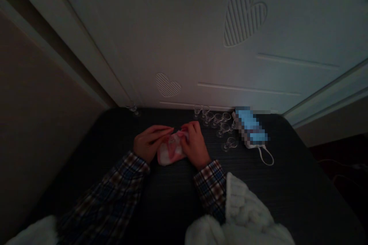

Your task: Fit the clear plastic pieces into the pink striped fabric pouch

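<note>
A small pink-and-white cloth lies on the dark table in front of me, between my two hands. My left hand is closed at the cloth's left side, its fingers held together and reaching over the upper edge. Against the right side, my right hand pinches the cloth with bent fingers and thumb. Something faint and clear shows in its middle, too dim to make out. Just beyond my right hand stand several small clear stemmed glasses; the nearest glass is a little apart from the group.
A lit phone with a white cable lies right of the glasses. Another small glass stands at the table's back left. Behind the black table rises a white panel with raised hearts. The light is dim.
</note>
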`<action>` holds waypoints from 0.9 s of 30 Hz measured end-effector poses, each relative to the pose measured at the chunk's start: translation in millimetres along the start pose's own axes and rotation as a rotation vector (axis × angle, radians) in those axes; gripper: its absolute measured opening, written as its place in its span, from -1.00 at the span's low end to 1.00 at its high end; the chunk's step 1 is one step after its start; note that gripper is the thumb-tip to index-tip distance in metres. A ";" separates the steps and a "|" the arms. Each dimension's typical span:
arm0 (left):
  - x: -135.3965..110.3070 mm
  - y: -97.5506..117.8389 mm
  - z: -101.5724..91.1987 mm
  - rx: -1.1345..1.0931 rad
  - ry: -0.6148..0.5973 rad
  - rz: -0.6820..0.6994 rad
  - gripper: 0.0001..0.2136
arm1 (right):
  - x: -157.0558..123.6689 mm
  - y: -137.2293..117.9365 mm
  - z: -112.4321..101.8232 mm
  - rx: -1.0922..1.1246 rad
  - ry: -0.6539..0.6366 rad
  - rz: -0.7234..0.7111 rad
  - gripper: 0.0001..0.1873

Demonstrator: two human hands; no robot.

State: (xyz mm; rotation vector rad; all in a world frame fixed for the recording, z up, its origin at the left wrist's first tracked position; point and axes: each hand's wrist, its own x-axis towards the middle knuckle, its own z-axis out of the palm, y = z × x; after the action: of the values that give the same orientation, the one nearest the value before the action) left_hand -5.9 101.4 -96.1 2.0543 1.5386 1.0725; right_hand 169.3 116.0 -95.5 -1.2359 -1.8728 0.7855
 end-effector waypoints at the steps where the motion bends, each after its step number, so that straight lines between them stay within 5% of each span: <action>1: -0.8 -0.1 -0.2 0.006 0.004 0.015 -0.78 | 0.1 -0.1 -0.1 0.004 0.005 0.005 -0.69; 4: -3.7 2.4 -1.7 0.028 0.061 0.049 -0.78 | 0.7 0.1 -0.1 0.031 0.025 0.022 -0.70; 8: -5.7 10.0 -3.2 0.038 0.348 0.047 -0.79 | 0.9 1.0 -2.2 0.044 0.048 0.022 -0.82; 13: -7.0 14.4 -3.3 0.080 0.158 0.138 -0.83 | 1.0 0.5 -5.4 -0.008 0.044 0.003 -0.92; 16: -9.3 13.0 -4.1 0.091 0.271 0.166 -0.78 | 1.6 -0.5 -5.2 -0.019 0.025 -0.004 -0.93; 21: -6.0 9.4 -0.1 0.083 0.106 0.146 -0.80 | 2.4 -1.1 -4.6 -0.017 0.014 0.002 -0.91; 27: -3.5 6.5 3.2 0.067 0.133 0.083 -0.81 | 2.3 -3.4 -6.1 0.077 0.032 -0.001 -0.92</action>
State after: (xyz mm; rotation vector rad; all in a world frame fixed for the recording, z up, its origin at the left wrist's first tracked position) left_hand 0.3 96.4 -95.0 2.1471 1.5845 1.2262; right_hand 172.2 117.5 -88.9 -1.1928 -1.8010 0.8247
